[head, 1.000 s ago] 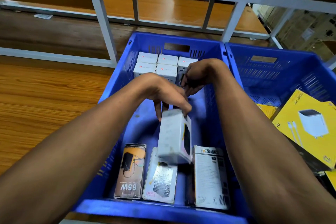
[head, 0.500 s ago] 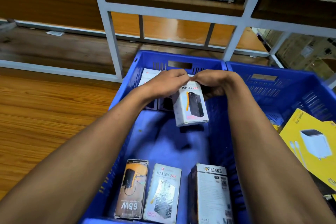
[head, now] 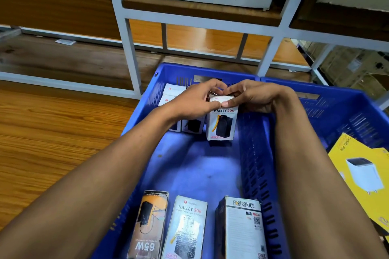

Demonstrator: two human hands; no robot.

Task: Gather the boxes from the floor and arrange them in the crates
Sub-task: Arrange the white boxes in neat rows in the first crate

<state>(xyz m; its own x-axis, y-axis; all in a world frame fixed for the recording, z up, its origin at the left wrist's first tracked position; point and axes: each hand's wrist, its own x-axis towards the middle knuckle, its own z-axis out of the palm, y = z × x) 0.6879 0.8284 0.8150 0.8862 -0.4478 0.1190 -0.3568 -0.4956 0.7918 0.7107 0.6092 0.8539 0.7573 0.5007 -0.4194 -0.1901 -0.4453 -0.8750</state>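
Note:
A white Halley 20K box (head: 222,124) stands upright at the far end of the blue crate (head: 210,166), at the right of a row of white boxes (head: 171,95). My left hand (head: 195,101) and my right hand (head: 252,96) both pinch its top end. Three more boxes lie flat at the crate's near end: an orange 65W box (head: 147,225), a second Halley 20K box (head: 186,229) and a Portronics box (head: 242,229).
A second blue crate (head: 336,111) sits to the right and holds a yellow box (head: 362,170). A white metal rack frame (head: 130,48) with wooden shelves stands just behind the crates. Wooden floor (head: 42,143) lies to the left.
The Halley 20K box went from the middle of the crate to the far row and now stands upright there. Both hands moved forward with it.

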